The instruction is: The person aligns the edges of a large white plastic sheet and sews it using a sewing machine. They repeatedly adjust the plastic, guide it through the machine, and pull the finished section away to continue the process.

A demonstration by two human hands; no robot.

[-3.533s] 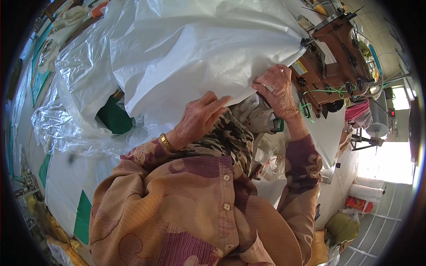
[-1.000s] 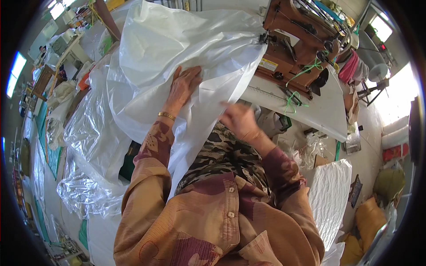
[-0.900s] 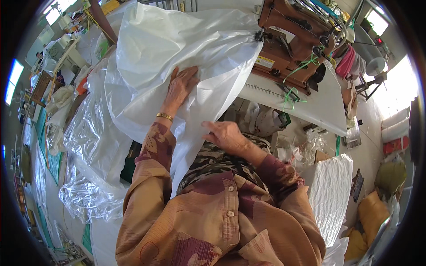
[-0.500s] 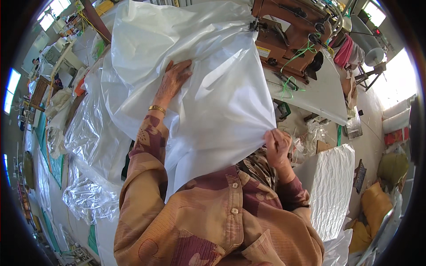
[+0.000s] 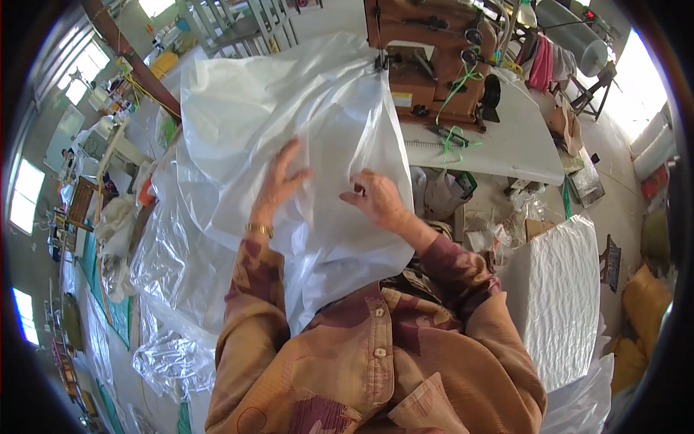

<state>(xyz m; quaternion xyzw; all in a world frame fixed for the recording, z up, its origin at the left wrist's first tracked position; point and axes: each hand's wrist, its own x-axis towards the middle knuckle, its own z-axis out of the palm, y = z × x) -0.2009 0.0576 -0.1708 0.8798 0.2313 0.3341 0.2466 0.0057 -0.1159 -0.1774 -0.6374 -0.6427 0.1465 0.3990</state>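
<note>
A large sheet of white, translucent plastic (image 5: 340, 239) spreads from the sewing machine down to my lap, creased and shiny. Its far right corner runs up to the needle area of the brown sewing machine (image 5: 434, 79). My left hand (image 5: 280, 181) is over the middle of the sheet, fingers spread and a little blurred, with a gold-coloured band at the wrist. To its right, my right hand (image 5: 382, 199) hovers at or just above the sheet, fingers loosely curled and thumb apart. I see nothing between them; whether the fingertips touch the plastic is unclear.
Green string (image 5: 454, 141) hangs by the machine over its pale tabletop (image 5: 499, 155). More clear plastic (image 5: 170, 253) is heaped at my left. A silvery wrapped block (image 5: 560, 304) stands at my right. A grey metal chair (image 5: 249, 32) is beyond the sheet.
My right hand has let go of the sheet's right edge and moved inward and up over its middle. My left hand has shifted slightly nearer. The whole view has turned somewhat.
</note>
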